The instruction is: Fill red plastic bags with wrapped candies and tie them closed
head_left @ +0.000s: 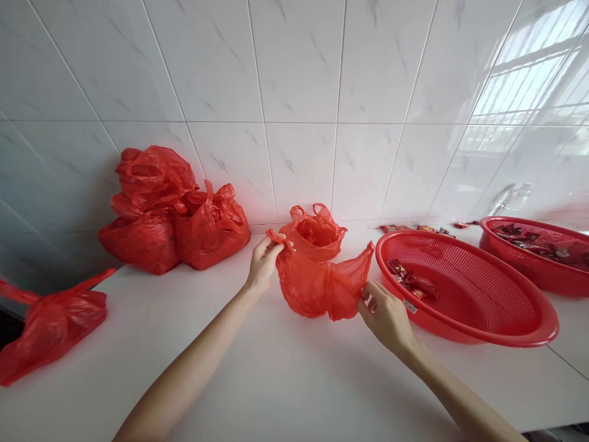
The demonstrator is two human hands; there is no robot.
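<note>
My left hand [263,263] pinches one handle of a thin red plastic bag [317,288] that hangs just above the white counter [294,380]. My right hand [385,316] grips the bag's other side near its lower right corner. Together they stretch the bag between them. Right behind it stands a second red bag [315,234], open at the top. A red perforated basket [464,288] lies just right of my right hand, with a few dark red wrapped sweets [411,283] inside.
A pile of filled, tied red bags [170,212] leans on the tiled wall at the back left. Another filled red bag [48,325] lies at the left edge. A second red basket [538,252] with wrapped sweets sits far right; loose sweets [416,229] lie along the wall.
</note>
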